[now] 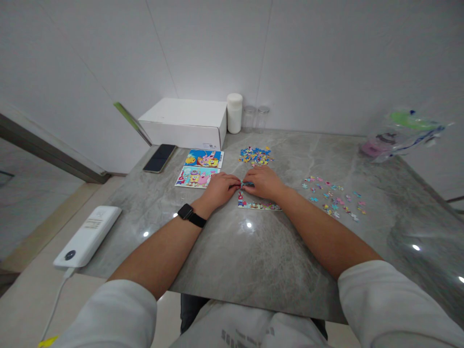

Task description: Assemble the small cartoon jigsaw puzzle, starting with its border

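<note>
The fingertips of my left hand (222, 187) and my right hand (264, 182) meet at the upper left corner of a partly assembled jigsaw puzzle (255, 205). Both hands are closed, pinching and pressing small puzzle pieces there; the pieces themselves are mostly covered by the fingers. My right hand hides much of the puzzle's upper part. Two printed picture cards, an upper blue one (198, 157) and a lower light-blue one (197, 177), lie left of the puzzle. The lower card is partly under or behind my left hand.
A pile of loose pieces (255, 155) lies beyond my hands, and scattered pieces (335, 200) lie to the right. Behind stand a white box (184, 125), a white bottle (235, 114) and two clear jars. A phone (160, 158), power bank (89, 237) and plastic bag (398, 135) sit near the edges.
</note>
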Available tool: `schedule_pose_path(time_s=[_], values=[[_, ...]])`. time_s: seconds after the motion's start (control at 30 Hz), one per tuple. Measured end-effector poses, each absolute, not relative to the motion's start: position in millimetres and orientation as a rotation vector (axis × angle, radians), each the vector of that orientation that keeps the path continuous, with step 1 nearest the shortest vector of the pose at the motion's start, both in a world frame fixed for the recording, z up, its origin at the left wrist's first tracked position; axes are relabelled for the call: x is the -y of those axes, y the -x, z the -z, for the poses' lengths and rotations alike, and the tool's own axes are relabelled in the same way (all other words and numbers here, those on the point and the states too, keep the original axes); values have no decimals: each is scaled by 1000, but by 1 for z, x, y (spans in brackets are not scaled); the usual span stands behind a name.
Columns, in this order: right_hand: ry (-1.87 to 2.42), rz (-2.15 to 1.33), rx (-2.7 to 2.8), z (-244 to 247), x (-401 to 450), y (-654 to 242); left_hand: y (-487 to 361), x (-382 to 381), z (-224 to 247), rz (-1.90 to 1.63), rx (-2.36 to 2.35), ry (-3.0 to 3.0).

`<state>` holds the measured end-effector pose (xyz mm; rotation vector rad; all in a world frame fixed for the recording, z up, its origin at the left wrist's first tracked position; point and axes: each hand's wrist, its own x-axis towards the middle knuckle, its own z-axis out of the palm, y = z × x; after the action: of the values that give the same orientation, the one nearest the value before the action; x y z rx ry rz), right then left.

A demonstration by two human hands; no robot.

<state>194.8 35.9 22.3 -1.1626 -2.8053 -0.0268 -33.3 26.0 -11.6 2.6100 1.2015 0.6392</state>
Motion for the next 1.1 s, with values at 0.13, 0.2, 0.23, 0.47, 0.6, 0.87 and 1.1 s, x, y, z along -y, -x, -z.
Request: schedule_pose_path(time_s=[0.13, 0.2, 0.23, 0.47, 0.6, 0.87, 1.1], values=[[1179, -7, 2800, -26, -33, -194, 34, -25, 11, -634, -1179, -2604], [1180, -20, 2808, -28, -32, -194, 35, -25, 11, -632, -1180, -2601], [1179, -24, 2812, -28, -31, -194, 35, -25, 11, -630, -1177, -2603], [1161, -44, 2815, -27, -28, -194, 37, -22, 8, -595, -1135, -2632], [1185, -62, 2795, -27, -27, -194, 37, -21, 6, -594, -1143, -2632], [1190, -91, 2784, -26, -27, -194, 37, -21, 8, -607, -1141, -2640], [1199, -112, 2759, -24, -27, -194, 38, -15, 4, -623, -1149, -2604]])
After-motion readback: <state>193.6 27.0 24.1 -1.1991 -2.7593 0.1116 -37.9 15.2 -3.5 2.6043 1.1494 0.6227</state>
